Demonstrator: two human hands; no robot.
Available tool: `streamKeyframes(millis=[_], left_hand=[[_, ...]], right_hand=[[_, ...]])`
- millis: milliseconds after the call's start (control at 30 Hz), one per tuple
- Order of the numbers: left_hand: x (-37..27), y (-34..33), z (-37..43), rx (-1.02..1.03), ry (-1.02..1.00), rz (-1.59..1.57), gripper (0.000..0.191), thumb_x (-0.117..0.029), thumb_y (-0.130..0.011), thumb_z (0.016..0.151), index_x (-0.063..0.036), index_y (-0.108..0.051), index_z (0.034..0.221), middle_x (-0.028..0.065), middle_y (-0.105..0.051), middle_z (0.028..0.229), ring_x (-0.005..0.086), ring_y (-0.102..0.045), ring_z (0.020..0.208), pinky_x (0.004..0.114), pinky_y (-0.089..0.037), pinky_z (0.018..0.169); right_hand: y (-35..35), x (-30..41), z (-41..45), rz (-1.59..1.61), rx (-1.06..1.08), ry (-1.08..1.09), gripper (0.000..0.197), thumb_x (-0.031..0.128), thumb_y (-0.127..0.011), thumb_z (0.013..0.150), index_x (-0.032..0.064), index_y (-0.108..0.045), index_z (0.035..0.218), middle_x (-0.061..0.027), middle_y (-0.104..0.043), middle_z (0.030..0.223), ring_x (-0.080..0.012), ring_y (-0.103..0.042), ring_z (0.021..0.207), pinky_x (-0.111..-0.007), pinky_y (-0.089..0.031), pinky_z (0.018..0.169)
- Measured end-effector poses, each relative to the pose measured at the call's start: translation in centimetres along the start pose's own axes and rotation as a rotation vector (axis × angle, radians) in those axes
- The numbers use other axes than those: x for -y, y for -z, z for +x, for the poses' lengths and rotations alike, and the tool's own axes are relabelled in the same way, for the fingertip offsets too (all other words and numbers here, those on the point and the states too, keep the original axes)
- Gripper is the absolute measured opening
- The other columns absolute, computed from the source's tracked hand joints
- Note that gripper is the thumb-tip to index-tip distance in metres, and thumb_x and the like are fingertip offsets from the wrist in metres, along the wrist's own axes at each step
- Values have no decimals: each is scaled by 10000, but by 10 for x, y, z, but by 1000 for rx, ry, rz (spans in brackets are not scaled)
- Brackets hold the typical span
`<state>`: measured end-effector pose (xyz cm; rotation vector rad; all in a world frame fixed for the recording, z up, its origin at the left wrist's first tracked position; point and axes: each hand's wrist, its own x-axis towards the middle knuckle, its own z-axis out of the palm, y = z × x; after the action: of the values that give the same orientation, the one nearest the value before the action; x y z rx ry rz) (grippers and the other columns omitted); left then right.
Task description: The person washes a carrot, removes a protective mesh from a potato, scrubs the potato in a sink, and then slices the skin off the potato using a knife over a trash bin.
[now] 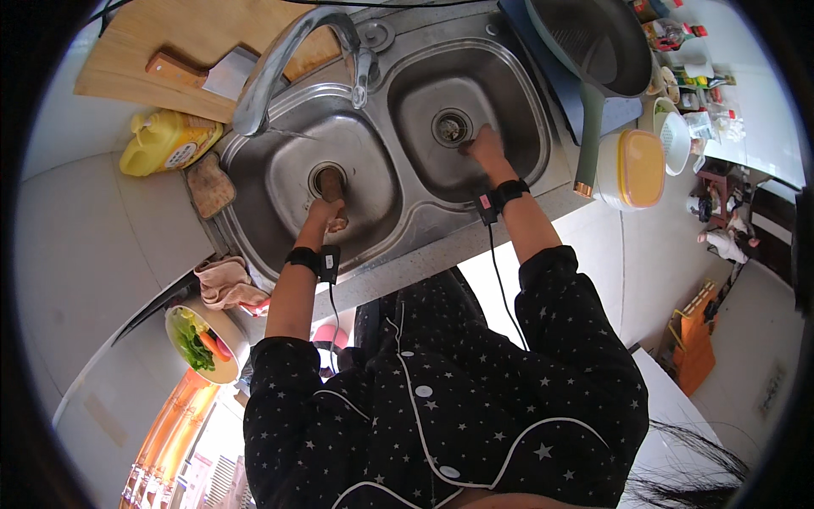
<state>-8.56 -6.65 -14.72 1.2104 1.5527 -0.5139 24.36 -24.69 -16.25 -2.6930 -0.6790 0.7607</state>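
Note:
My left hand [327, 215] is in the left basin [372, 172] of a stainless steel double sink. It grips a brown, elongated piece [331, 183], perhaps a root vegetable, whose far end lies over the drain. Down in the right basin [413, 102], my right hand [488, 151] has curled fingers beside the drain strainer [452, 128]. Something small and dark [467, 147] shows at its fingertips; whether it is held is unclear. Light bits lie in that strainer. A thin stream of water runs from the chrome faucet [305, 32] into the left basin.
A cleaver [232, 71] rests against a wooden cutting board [127, 44] behind the sink. Left stand a yellow detergent bottle [172, 143], a sponge [211, 184], a cloth [226, 283] and a vegetable bowl [235, 337]. A frying pan [604, 44] and lidded container [641, 167] stand right.

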Motion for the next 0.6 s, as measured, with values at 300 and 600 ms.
streamKeyframes(millis=[300, 600], left_hand=[[33, 0, 39, -47, -78, 66, 495, -313, -645, 647, 118, -561, 875, 215, -604, 788, 303, -617, 652, 385, -490, 521], [14, 0, 11, -29, -73, -45, 411, -242, -651, 667, 109, -551, 855, 182, -581, 702, 313, -582, 547, 394, -456, 431]], right_hand=[[7, 15, -9, -147, 302, 94, 500, 261, -744, 511, -65, -579, 852, -224, -601, 872, -323, -591, 840, -360, -476, 714], [19, 18, -8, -327, 397, 49, 381, 349, -671, 684, 1, -638, 836, -186, -606, 924, -335, -583, 868, -378, -463, 771]])
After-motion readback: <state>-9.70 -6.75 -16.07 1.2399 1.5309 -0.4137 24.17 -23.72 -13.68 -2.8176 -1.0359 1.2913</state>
